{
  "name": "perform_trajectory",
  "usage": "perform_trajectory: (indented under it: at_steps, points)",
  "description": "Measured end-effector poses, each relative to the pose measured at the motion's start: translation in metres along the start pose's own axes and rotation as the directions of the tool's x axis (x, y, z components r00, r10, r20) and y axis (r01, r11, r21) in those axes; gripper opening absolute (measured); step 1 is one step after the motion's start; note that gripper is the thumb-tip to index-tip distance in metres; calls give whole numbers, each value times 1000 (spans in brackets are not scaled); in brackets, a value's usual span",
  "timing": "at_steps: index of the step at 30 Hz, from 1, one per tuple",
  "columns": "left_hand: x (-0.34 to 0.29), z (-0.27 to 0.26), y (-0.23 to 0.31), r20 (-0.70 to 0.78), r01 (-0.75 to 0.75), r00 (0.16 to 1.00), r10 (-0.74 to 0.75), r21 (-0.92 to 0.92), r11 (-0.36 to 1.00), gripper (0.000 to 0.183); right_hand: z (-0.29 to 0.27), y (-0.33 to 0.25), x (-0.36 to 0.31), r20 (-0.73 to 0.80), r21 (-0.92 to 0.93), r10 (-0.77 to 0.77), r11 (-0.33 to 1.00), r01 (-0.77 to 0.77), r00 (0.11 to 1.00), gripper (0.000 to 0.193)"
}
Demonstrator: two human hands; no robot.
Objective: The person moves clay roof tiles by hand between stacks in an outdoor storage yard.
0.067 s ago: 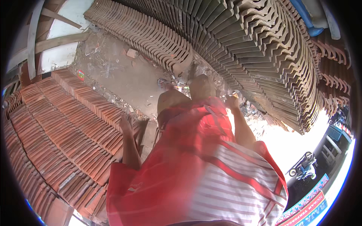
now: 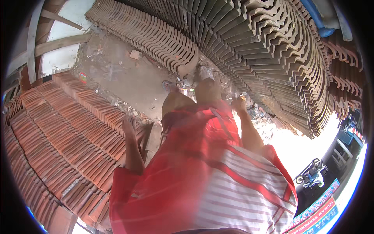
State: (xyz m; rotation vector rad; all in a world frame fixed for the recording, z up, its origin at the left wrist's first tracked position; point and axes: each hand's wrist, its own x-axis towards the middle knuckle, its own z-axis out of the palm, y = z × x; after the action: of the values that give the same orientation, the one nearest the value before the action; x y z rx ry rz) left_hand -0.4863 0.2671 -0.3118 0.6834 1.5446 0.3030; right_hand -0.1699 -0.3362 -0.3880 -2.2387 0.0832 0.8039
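My left hand hangs beside the near row of red clay roof tiles, its fingers loosely apart with nothing seen in them. I cannot tell whether it touches the tile edges. On the other side, my right hand is held low near the foot of the tall stack of grey-brown roof tiles. Its fingers look curled, but they are too small and blurred to show whether anything is in them. Between the hands, my bare knees show below a red and white striped shirt.
A curved row of pale tiles stands on edge ahead, along a dusty floor with broken bits. Wooden beams cross at the far left. A blue pipe is at the upper right, and a parked motorcycle stands at the lower right.
My left hand has shifted slightly left along the red tiles. My right hand and knees have moved only a little.
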Motion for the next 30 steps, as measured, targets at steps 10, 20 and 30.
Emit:
perform_trajectory:
  at_steps: [10, 20, 30]
  points:
    - [-84, 164, -11, 123, -115, 990, 75, 362, 925, 40, 69, -84, 168, 300, -477, 111, 878, 48, 947, 29]
    - [154, 303, -208, 109, 276, 944, -311, 254, 927, 47, 230, -156, 383, 101, -275, 13, 961, 15, 995, 76]
    - [276, 346, -297, -50, 641, 755, -654, -159, 751, 62, 293, -123, 462, -50, 55, -156, 986, 158, 987, 73]
